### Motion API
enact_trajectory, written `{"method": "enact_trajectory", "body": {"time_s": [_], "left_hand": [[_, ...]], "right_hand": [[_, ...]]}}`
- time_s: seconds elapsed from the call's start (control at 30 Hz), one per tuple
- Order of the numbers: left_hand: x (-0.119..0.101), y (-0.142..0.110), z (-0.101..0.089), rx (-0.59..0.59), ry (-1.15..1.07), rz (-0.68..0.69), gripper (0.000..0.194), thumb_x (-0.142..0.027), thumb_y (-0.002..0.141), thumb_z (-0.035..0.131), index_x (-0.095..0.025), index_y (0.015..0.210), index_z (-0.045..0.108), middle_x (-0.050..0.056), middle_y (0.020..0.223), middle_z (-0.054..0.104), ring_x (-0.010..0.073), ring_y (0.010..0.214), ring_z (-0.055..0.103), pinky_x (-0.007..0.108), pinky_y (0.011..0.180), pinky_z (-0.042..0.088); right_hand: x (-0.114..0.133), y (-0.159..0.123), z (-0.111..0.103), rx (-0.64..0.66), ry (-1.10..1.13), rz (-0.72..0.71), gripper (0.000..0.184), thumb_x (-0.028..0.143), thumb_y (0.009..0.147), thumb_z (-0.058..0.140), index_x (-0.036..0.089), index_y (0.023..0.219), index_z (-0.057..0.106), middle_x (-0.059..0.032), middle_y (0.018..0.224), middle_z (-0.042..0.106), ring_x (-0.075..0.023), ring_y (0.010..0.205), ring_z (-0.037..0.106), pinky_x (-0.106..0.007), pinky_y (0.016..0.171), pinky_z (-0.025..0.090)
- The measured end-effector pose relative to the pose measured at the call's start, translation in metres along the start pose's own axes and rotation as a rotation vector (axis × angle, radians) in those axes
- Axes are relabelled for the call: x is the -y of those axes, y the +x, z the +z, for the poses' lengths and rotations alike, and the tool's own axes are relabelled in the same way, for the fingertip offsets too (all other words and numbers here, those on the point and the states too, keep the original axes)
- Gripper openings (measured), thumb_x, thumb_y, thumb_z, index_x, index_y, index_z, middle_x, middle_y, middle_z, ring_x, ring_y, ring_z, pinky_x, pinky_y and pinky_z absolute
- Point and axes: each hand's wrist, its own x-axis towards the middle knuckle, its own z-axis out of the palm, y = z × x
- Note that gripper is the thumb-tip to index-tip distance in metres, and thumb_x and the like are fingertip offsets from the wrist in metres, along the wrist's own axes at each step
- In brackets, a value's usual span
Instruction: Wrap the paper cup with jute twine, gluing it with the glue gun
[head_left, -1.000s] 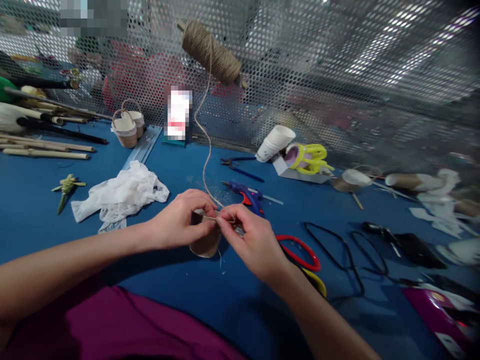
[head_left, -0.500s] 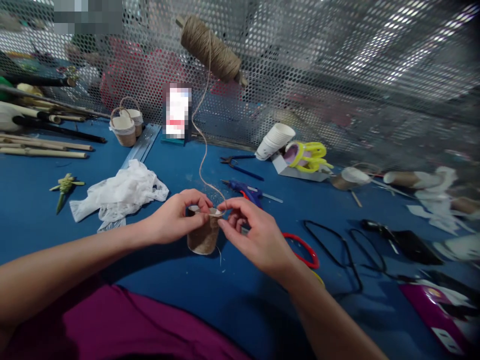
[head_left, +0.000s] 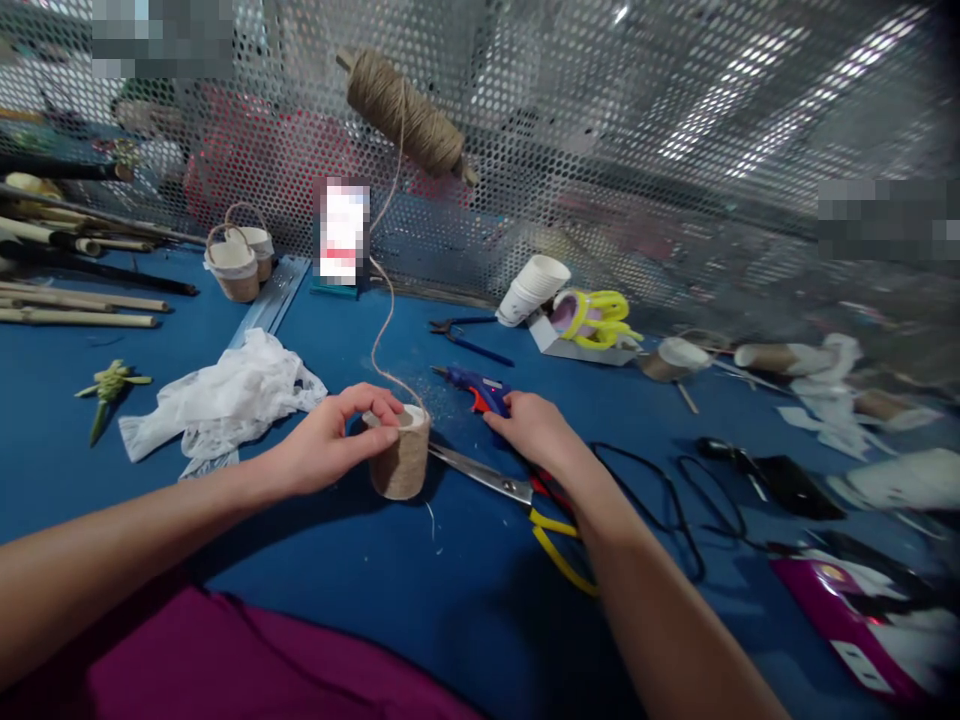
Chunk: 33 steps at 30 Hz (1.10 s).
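My left hand [head_left: 330, 435] pinches the rim of a small burlap-wrapped cup [head_left: 401, 462], thumb outside and fingers over the edge. The cup stands upright, its white inside partly showing. Twine [head_left: 389, 320] runs from the cup's right rim up to a spool [head_left: 405, 112] in front of the mesh wall. My right hand [head_left: 541, 428] is closed on the handle of a blue hot glue gun [head_left: 480, 386], whose nozzle points left. Scissors [head_left: 487, 478] with red and yellow handles lie beneath my right wrist, blades toward the cup.
White lace fabric [head_left: 232, 395] lies left of the cup. Pliers [head_left: 469, 340], stacked paper cups [head_left: 534, 290] and a box with yellow-handled scissors [head_left: 596, 318] sit behind. Two small baskets [head_left: 234, 272] stand at back left. A black cable [head_left: 652, 500] loops at right.
My right hand has left the twine at the cup's rim and moved right onto the glue gun. The scissors now show more fully. My left hand stays on the cup.
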Motion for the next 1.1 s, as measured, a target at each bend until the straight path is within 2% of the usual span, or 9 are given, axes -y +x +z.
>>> {"method": "enact_trajectory", "body": {"time_s": [0.13, 0.2, 0.3, 0.47, 0.53, 0.67, 0.83, 0.93, 1.1], "left_hand": [[0.001, 0.003, -0.005, 0.02, -0.026, -0.005, 0.007, -0.022, 0.08, 0.054, -0.016, 0.077, 0.053, 0.009, 0.103, 0.057, 0.0206, 0.106, 0.052, 0.043, 0.095, 0.037], [0.003, 0.004, -0.006, 0.008, -0.059, -0.027, 0.007, -0.022, 0.079, 0.054, -0.016, 0.077, 0.053, 0.009, 0.103, 0.058, 0.0206, 0.105, 0.053, 0.043, 0.095, 0.037], [0.006, 0.005, -0.005, -0.027, -0.114, -0.064, 0.008, -0.022, 0.078, 0.056, -0.016, 0.075, 0.052, 0.008, 0.102, 0.058, 0.0203, 0.104, 0.053, 0.043, 0.097, 0.036], [0.008, 0.005, -0.003, -0.069, -0.137, 0.006, 0.007, -0.021, 0.079, 0.056, -0.017, 0.076, 0.051, 0.008, 0.102, 0.057, 0.0196, 0.107, 0.051, 0.042, 0.099, 0.034], [0.008, 0.004, -0.003, -0.071, -0.102, 0.048, 0.007, -0.02, 0.08, 0.055, -0.017, 0.075, 0.051, 0.007, 0.1, 0.057, 0.0189, 0.106, 0.05, 0.041, 0.099, 0.034], [0.008, 0.005, -0.005, -0.064, -0.06, 0.049, 0.007, -0.021, 0.08, 0.054, -0.017, 0.075, 0.051, 0.007, 0.099, 0.055, 0.0187, 0.105, 0.05, 0.042, 0.098, 0.035], [0.01, 0.005, -0.005, -0.082, -0.06, 0.015, 0.007, -0.022, 0.08, 0.054, -0.018, 0.075, 0.051, 0.008, 0.102, 0.055, 0.0195, 0.107, 0.05, 0.042, 0.099, 0.035], [0.012, 0.004, -0.004, -0.095, -0.06, 0.005, 0.007, -0.021, 0.08, 0.055, -0.018, 0.075, 0.051, 0.008, 0.103, 0.056, 0.0201, 0.109, 0.049, 0.042, 0.099, 0.035], [0.011, 0.004, -0.003, -0.099, -0.068, 0.002, 0.006, -0.021, 0.08, 0.055, -0.018, 0.076, 0.052, 0.009, 0.101, 0.056, 0.02, 0.11, 0.049, 0.042, 0.1, 0.034]], "right_hand": [[0.001, -0.001, -0.004, 0.014, 0.104, 0.067, 0.016, 0.019, 0.06, 0.063, 0.022, 0.053, 0.048, -0.0043, 0.048, 0.056, -0.0237, 0.05, 0.059, -0.033, 0.049, 0.042], [0.004, -0.009, -0.009, -0.003, 0.19, 0.079, 0.007, 0.021, 0.063, 0.061, 0.019, 0.067, 0.055, -0.0087, 0.063, 0.064, -0.0231, 0.057, 0.062, -0.032, 0.051, 0.045], [0.008, -0.03, -0.017, 0.004, 0.356, 0.051, 0.023, 0.027, 0.071, 0.057, 0.016, 0.091, 0.057, -0.0099, 0.086, 0.068, -0.0187, 0.07, 0.065, -0.029, 0.057, 0.049], [0.02, -0.076, -0.027, 0.192, 0.744, 0.042, 0.027, 0.042, 0.068, 0.065, 0.016, 0.071, 0.058, -0.0022, 0.059, 0.061, -0.0146, 0.054, 0.058, -0.027, 0.053, 0.048], [0.025, -0.089, -0.027, 0.197, 0.785, -0.008, 0.025, 0.039, 0.071, 0.062, 0.016, 0.079, 0.061, 0.0012, 0.054, 0.058, -0.0125, 0.048, 0.054, -0.026, 0.048, 0.046], [0.029, -0.103, -0.021, 0.124, 0.674, -0.126, 0.02, 0.034, 0.077, 0.055, 0.017, 0.082, 0.063, 0.0037, 0.048, 0.052, -0.0107, 0.042, 0.05, -0.024, 0.044, 0.046], [0.025, -0.109, -0.011, -0.083, 0.471, -0.31, 0.019, 0.033, 0.079, 0.053, 0.02, 0.077, 0.066, 0.0006, 0.053, 0.06, -0.0136, 0.044, 0.055, -0.028, 0.051, 0.05], [0.026, -0.109, -0.008, -0.115, 0.379, -0.377, 0.021, 0.034, 0.08, 0.05, 0.021, 0.071, 0.064, -0.0016, 0.059, 0.064, -0.017, 0.052, 0.06, -0.032, 0.059, 0.052], [0.029, -0.111, -0.007, -0.133, 0.313, -0.402, 0.019, 0.034, 0.082, 0.051, 0.019, 0.077, 0.061, -0.0033, 0.062, 0.065, -0.0184, 0.055, 0.062, -0.032, 0.059, 0.052]]}}
